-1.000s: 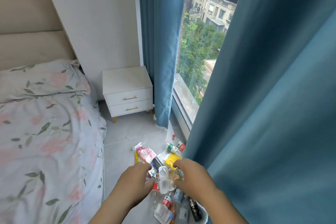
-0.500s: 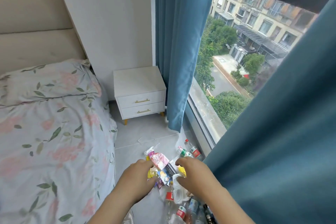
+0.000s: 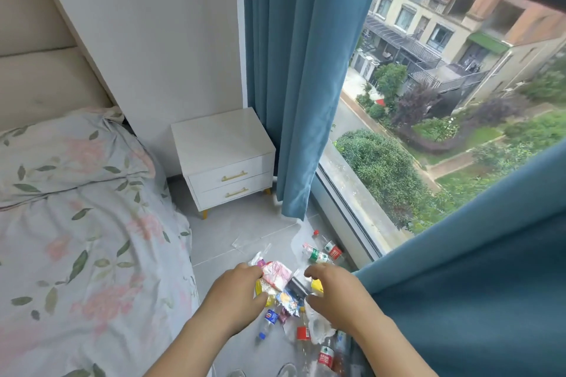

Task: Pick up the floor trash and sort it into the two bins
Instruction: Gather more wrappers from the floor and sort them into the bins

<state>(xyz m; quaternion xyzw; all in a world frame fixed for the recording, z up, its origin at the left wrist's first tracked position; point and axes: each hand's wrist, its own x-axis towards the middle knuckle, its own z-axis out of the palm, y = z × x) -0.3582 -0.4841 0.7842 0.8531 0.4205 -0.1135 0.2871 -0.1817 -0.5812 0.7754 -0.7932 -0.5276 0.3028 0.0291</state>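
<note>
My left hand and my right hand are close together above the floor trash, fingers curled. Between them is a bunch of wrappers. The left hand grips a pink and white wrapper and a yellow one. The right hand's fingers and thumb are round a dark wrapper, and a crumpled white plastic piece hangs under it. A colourful wrapper dangles between the hands. Plastic bottles lie on the grey tiles: two by the window, a blue-labelled one, red-labelled ones. No bin is in view.
A bed with a floral cover fills the left. A white nightstand stands at the wall. Blue curtains hang ahead and at my right, along a floor-level window. A clear plastic scrap lies on bare tiles.
The view has swung up and right. Both hands have lifted with the bunch of wrappers, and the blue-labelled bottle on the floor below them has come into sight.
</note>
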